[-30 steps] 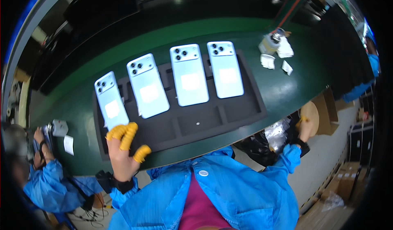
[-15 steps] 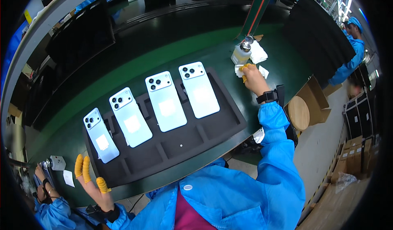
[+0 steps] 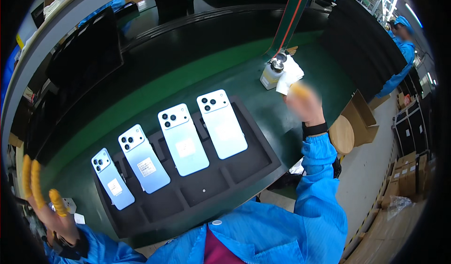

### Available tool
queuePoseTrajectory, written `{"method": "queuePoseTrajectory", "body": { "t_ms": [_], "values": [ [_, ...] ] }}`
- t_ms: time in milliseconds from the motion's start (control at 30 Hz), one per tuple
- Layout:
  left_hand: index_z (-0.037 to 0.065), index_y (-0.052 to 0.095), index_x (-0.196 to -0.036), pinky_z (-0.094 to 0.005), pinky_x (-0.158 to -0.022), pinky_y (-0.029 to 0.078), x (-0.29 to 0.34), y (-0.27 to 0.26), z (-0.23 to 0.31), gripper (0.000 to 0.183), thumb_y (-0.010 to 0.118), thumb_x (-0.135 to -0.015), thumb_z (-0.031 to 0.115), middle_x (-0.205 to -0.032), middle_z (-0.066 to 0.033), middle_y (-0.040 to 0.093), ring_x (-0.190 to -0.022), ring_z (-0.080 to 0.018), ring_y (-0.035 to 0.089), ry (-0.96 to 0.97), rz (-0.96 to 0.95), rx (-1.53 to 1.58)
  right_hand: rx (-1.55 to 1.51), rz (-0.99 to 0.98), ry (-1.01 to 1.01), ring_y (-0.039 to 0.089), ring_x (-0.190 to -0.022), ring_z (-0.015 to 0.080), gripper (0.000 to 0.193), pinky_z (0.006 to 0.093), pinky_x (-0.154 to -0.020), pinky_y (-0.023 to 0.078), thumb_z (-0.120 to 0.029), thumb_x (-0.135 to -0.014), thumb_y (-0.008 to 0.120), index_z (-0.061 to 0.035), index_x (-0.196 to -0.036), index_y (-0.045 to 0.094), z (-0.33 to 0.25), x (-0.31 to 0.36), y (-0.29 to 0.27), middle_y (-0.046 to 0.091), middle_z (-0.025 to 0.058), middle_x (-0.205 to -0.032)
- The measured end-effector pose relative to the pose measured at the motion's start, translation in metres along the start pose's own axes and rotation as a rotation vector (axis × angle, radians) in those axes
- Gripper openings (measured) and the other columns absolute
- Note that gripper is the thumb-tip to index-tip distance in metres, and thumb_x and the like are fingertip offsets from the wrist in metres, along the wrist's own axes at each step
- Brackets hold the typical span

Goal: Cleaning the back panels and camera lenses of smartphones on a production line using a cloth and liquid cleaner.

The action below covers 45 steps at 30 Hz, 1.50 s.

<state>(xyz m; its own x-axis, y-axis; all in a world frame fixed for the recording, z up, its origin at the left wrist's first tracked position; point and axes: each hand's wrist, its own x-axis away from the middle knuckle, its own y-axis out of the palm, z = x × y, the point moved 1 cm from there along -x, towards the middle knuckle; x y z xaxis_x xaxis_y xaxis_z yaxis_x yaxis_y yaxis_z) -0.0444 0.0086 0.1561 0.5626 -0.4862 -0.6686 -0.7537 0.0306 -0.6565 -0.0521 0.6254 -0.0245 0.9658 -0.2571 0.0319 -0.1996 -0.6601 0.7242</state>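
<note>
Left hand (image 3: 50,211) open, right hand (image 3: 305,103) too blurred to tell its grip, fetching a white wipe (image 3: 284,83) seems underway, calling for a clean lift.

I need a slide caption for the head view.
Four light-blue phones on a dark tray, right hand near white wipes and a bottle.

Right hand (image 3: 305,103) — badly blurred (its grip unclear).
</note>
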Motion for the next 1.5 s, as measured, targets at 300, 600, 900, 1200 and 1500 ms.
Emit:
{"method": "queuePoseTrajectory", "body": {
  "t_ms": [300, 600, 900, 1200, 1500],
  "values": [
    [-0.001, 0.057, -0.124, -0.0442, -0.102, 0.041, -0.130, 0.048, 0.070, 0.052, 0.061, -0.089, 0.037, -0.128, -0.0192, 0.054, -0.121, -0.0358, 0.050, 0.251, -0.010, 0.232, 1.958, 0.097, -1.126, 0.061, -0.079, 0.0328, 0.014, 0.0386, -0.070, 0.052, 0.006, -0.068, 0.064, 0.0011, -0.081, 0.065, -0.005, -0.048, 0.032, 0.060, 0.0136, -0.078],
    [0.001, 0.058, -0.125, -0.0447, -0.109, 0.034, -0.089, 0.135, 0.198, 0.058, 0.069, -0.082, 0.038, -0.134, -0.0145, 0.053, -0.129, -0.0337, 0.045, 0.686, -0.434, 0.812, 2.187, 0.063, -0.951, 0.062, -0.077, 0.0340, 0.019, 0.0408, -0.074, 0.053, 0.008, -0.068, 0.061, -0.0005, -0.084, 0.067, -0.009, -0.045, 0.046, 0.061, 0.0155, -0.078],
    [0.001, 0.054, -0.130, -0.0440, -0.115, 0.023, -0.047, 0.163, 0.237, 0.057, 0.062, -0.089, 0.039, -0.135, -0.0146, 0.053, -0.134, -0.0301, 0.041, 0.814, -0.506, 0.994, 2.089, 0.245, -0.325, 0.064, -0.081, 0.0422, 0.017, 0.0445, -0.072, 0.052, 0.007, -0.070, 0.057, 0.0047, -0.084, 0.067, -0.005, -0.033, 0.038, 0.064, 0.0269, -0.081],
    [0.002, 0.062, -0.121, -0.0450, -0.115, 0.024, -0.050, 0.159, 0.238, 0.047, 0.064, -0.088, 0.035, -0.133, -0.0141, 0.055, -0.133, -0.0297, 0.042, 0.787, -0.472, 1.019, 2.005, 0.206, -0.096, 0.064, -0.084, 0.0435, 0.023, 0.0429, -0.073, 0.051, 0.007, -0.067, 0.059, 0.0072, -0.090, 0.064, -0.015, -0.043, 0.038, 0.064, 0.0289, -0.085],
    [0.001, 0.061, -0.121, -0.0450, -0.114, 0.026, -0.046, 0.161, 0.241, 0.047, 0.065, -0.087, 0.033, -0.135, -0.0137, 0.053, -0.134, -0.0307, 0.041, 0.786, -0.458, 1.016, 1.872, 0.173, -0.322, 0.066, -0.082, 0.0385, 0.029, 0.0383, -0.073, 0.050, 0.010, -0.064, 0.058, 0.0046, -0.091, 0.067, -0.026, -0.043, 0.040, 0.066, 0.0245, -0.089]
  ]
}}
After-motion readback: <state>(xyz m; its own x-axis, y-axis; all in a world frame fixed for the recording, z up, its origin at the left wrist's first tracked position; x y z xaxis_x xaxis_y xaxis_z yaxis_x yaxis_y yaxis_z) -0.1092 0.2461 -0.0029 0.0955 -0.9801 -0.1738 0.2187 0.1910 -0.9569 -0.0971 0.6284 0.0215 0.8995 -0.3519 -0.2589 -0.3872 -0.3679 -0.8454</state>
